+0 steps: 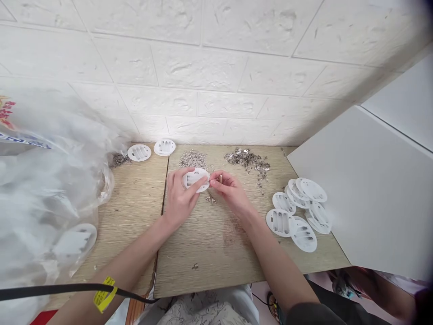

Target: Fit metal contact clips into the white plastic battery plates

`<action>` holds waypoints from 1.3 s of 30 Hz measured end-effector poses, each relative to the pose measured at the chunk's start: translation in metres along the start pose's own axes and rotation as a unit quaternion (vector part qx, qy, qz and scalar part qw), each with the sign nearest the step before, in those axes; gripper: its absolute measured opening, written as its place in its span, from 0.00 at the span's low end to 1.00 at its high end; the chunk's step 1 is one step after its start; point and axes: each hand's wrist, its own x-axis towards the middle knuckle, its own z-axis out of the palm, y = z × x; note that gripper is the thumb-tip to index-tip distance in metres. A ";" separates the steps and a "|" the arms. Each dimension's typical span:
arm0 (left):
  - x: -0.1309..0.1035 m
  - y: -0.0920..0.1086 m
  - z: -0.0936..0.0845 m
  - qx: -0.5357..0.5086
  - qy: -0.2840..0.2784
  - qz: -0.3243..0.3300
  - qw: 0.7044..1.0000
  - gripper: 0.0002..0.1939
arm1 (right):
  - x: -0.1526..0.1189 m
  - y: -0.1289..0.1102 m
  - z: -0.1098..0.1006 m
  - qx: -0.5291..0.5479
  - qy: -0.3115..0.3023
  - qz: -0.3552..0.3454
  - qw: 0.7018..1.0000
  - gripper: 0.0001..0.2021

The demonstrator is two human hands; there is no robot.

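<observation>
A round white plastic battery case (pixel 194 177), with slots moulded into it, is gripped by my left hand (pixel 180 199), fingers at its far edge and thumb across its face. At the case's right edge, my right hand (pixel 232 192) has its fingertips pinched together. A short pale, stick-like piece shows by these fingers, but what they pinch is too small to make out. Just behind the case lies a heap of small silvery metal pieces (pixel 192 158). A few metal contacts (pixel 211 199) lie on the table between my hands.
More metal contacts (pixel 248 160) are heaped back right. Several white cases (pixel 280 222) pile up at right beside a white panel (pixel 365 189). Two cases (pixel 164 147) rest by the wall. A clear plastic bag (pixel 50 180) bulges at left; a black cable (pixel 67 290) crosses lower left.
</observation>
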 end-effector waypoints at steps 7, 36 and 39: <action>0.006 0.004 -0.001 -0.111 -0.026 0.010 0.993 0.25 | 0.004 0.007 -0.002 0.028 0.054 0.033 0.998 0.13; -0.003 0.002 0.013 -0.366 -0.114 -0.242 0.891 0.34 | 0.005 0.007 -0.005 -0.134 0.142 -0.051 0.979 0.08; -0.002 0.003 0.013 -0.391 -0.119 -0.264 0.874 0.34 | 0.003 0.006 -0.003 -0.184 0.153 -0.068 0.969 0.07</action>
